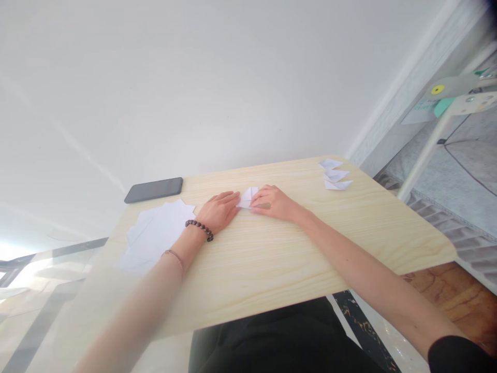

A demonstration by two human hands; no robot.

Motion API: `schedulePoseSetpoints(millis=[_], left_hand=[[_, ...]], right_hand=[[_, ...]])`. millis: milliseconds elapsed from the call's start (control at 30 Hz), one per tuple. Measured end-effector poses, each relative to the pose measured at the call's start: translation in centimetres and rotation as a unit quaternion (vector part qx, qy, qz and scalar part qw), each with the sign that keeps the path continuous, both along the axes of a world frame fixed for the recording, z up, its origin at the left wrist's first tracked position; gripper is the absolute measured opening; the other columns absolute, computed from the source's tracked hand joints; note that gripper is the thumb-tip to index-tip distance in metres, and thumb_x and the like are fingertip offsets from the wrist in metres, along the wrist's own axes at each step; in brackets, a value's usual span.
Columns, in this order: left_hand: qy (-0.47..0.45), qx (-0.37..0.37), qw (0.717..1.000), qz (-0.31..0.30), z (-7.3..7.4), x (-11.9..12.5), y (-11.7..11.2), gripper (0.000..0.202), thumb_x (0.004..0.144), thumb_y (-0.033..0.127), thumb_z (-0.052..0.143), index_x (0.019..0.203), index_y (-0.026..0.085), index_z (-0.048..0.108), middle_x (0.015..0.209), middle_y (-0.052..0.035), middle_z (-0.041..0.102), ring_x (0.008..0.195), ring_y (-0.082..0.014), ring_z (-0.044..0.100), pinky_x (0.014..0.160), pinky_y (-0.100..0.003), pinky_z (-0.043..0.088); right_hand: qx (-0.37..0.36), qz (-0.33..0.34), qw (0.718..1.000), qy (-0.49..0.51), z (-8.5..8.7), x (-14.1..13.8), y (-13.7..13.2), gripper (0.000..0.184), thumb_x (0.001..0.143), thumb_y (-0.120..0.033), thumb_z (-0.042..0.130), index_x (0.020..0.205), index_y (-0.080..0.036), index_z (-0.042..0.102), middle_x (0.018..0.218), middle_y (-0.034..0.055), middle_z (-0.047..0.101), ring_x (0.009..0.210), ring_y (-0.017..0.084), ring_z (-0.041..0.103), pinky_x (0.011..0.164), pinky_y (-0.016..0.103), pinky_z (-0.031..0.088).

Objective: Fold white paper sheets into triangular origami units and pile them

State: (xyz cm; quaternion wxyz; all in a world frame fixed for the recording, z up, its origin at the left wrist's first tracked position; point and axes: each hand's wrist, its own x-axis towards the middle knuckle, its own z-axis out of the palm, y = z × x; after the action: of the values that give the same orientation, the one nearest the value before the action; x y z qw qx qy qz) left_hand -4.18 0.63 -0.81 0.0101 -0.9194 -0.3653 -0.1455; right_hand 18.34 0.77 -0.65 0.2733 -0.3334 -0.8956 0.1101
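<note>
A small folded sheet of white paper [247, 198] lies on the table between my two hands, with flaps and creases showing on its upper part. My left hand [220, 211] grips its left corner, fingers close together and thumb near the lower edge. At the right side my right hand [276, 202] has its fingers bent and pinched on the paper, covering that end. How the paper is folded beneath my fingertips is hidden.
The light wood table [248, 269] stands against a white wall [233, 83]. Loose white sheets [159, 230] overlap at the left, below a dark phone [154, 190]. Several folded paper pieces [334, 175] sit at the far right. Beyond that edge rises a white metal frame [425, 155].
</note>
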Motion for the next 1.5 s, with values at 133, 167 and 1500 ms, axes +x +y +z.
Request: schedulePoseSetpoints(millis=[133, 167, 1500], left_hand=[[0.01, 0.001, 1.0, -0.02, 0.3, 0.1, -0.3, 0.04, 0.088, 0.034, 0.03, 0.12, 0.017, 0.048, 0.127, -0.0047, 0.047, 0.119, -0.0204, 0.038, 0.098, -0.038, 0.035], [0.011, 0.0, 1.0, -0.028, 0.3, 0.1, -0.4, 0.04, 0.088, 0.034, 0.03, 0.12, 0.018, 0.048, 0.127, -0.0043, 0.047, 0.12, -0.0202, 0.038, 0.098, -0.037, 0.035], [0.064, 0.034, 0.996, -0.055, 1.7, 1.7, -2.4, 0.036, 0.086, 0.029, 0.034, 0.119, 0.025, 0.048, 0.101, -0.0059, 0.055, 0.085, -0.0168, 0.053, 0.078, -0.033, 0.04]], right_hand=[[0.021, -0.08, 0.996, -0.029, 0.0, 0.7, 0.4, 0.017, 0.079, -0.026, 0.05, 0.079, -0.021, 0.066, 0.09, 0.0024, 0.065, 0.088, 0.018, 0.05, 0.083, 0.034, 0.031], [0.023, -0.096, 0.995, -0.033, 0.0, 0.8, 0.4, 0.016, 0.078, -0.026, 0.051, 0.08, -0.021, 0.066, 0.091, 0.0027, 0.064, 0.088, 0.018, 0.05, 0.083, 0.034, 0.03], [-0.05, -0.27, 0.959, -0.068, -0.9, -0.8, 0.4, 0.028, 0.079, -0.043, 0.044, 0.068, -0.018, 0.05, 0.08, 0.0038, 0.055, 0.076, 0.017, 0.05, 0.071, 0.03, 0.035]])
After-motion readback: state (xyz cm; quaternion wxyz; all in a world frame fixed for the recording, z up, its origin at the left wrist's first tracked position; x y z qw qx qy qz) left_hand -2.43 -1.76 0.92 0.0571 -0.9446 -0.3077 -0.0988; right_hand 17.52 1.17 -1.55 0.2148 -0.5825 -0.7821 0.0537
